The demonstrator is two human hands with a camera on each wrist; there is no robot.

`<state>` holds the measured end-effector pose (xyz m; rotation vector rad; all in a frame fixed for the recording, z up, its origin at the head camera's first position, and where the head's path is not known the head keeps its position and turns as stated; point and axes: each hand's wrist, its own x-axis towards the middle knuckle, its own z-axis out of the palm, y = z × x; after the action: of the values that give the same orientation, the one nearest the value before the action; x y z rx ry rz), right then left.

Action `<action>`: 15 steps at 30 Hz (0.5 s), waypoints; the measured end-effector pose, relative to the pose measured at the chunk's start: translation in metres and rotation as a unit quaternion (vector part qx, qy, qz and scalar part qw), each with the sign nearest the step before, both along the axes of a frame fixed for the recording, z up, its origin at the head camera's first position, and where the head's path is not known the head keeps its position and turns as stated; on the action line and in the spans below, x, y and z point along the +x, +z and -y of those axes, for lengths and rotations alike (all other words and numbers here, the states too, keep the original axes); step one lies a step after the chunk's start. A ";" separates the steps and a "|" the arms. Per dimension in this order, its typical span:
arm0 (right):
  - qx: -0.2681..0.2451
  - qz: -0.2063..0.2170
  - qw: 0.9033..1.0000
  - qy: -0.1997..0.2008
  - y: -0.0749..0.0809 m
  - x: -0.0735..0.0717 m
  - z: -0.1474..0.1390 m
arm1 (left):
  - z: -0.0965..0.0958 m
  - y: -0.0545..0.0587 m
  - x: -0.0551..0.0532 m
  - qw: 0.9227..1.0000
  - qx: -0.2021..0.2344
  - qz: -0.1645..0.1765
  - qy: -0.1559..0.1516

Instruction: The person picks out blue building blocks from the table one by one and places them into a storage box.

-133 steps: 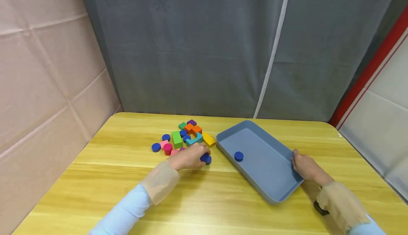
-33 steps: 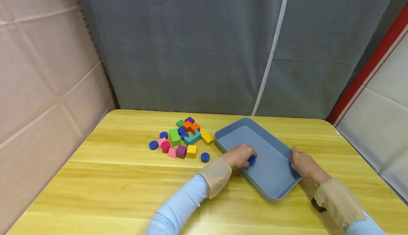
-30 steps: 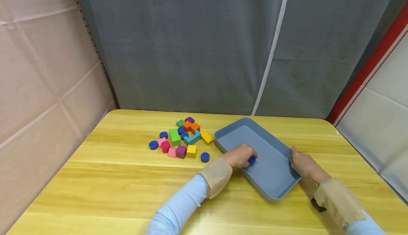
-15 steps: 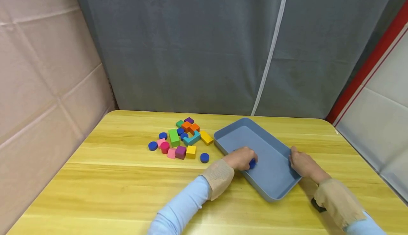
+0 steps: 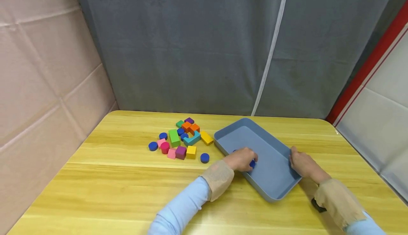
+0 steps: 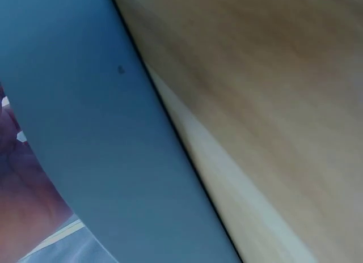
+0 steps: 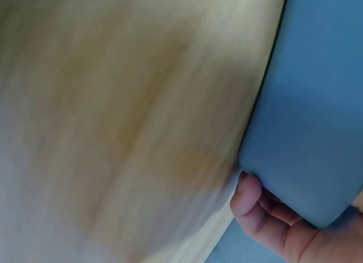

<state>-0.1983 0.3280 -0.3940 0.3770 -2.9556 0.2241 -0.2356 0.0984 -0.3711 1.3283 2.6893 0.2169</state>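
Observation:
My left hand (image 5: 242,159) reaches over the near-left wall of a grey-blue tray (image 5: 267,150) and pinches a blue disc (image 5: 253,163) low inside it. Just behind the knuckles, a sliver of a second blue disc (image 5: 235,150) shows. My right hand (image 5: 306,164) grips the tray's right side; in the right wrist view its fingers (image 7: 247,194) curl at the tray's corner. The tray's outer wall (image 6: 113,127) fills much of the left wrist view, with part of the left hand (image 6: 25,200) behind it.
Left of the tray, a lone blue disc (image 5: 205,158) lies on the wooden table (image 5: 121,189). Beyond it spreads a group of coloured blocks, among them a yellow cube (image 5: 191,152), a purple cube (image 5: 180,152), a green block (image 5: 174,138) and several blue discs. A grey curtain (image 5: 191,50) hangs behind.
From beside the blocks, my left hand has moved right into the tray with a blue disc; another disc now lies where it was. Over the last second it barely shifts. The right hand stays put.

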 end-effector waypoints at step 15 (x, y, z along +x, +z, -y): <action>-0.001 0.010 1.000 -0.011 0.001 0.001 0.001 | 0.020 0.004 -0.001 0.998 0.057 -0.009 -0.017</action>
<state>-0.1977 0.3271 -0.3929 0.3449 -2.9780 0.2301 -0.2365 0.0779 -0.3669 1.4112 2.7031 0.3615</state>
